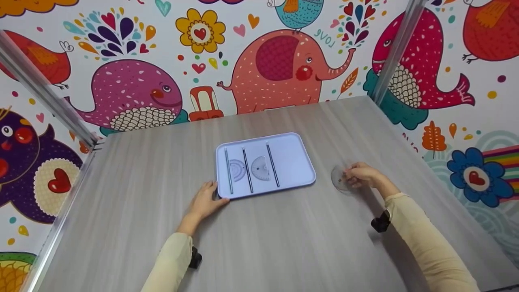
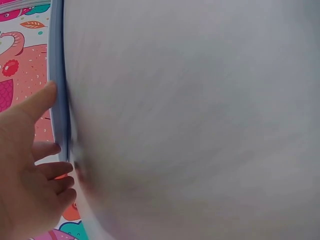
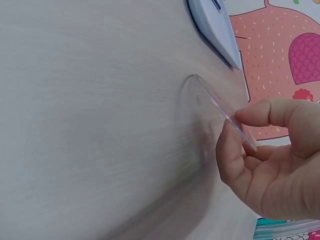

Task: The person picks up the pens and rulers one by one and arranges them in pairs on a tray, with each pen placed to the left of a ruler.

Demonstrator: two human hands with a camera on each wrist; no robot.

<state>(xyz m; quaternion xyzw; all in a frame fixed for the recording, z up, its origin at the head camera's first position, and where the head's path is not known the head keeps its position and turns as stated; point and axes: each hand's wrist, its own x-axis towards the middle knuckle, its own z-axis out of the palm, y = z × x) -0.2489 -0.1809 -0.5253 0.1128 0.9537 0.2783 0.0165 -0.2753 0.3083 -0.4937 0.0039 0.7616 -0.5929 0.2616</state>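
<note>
My right hand pinches a clear plastic protractor between thumb and fingers, to the right of the tray. In the right wrist view the protractor is tilted, its far edge close to the tabletop. The left hand rests at the near left corner of a pale blue tray, thumb by the near edge and fingers along the left side. Its thumb touches the tray rim in the left wrist view. Inside the tray lie three slim, pencil-like sticks and two clear protractors, between neighbouring sticks.
A grey wood-grain table carries everything. Behind it stands a wall printed with cartoon animals, and metal posts rise at both back corners. The tray's right part shows bare surface.
</note>
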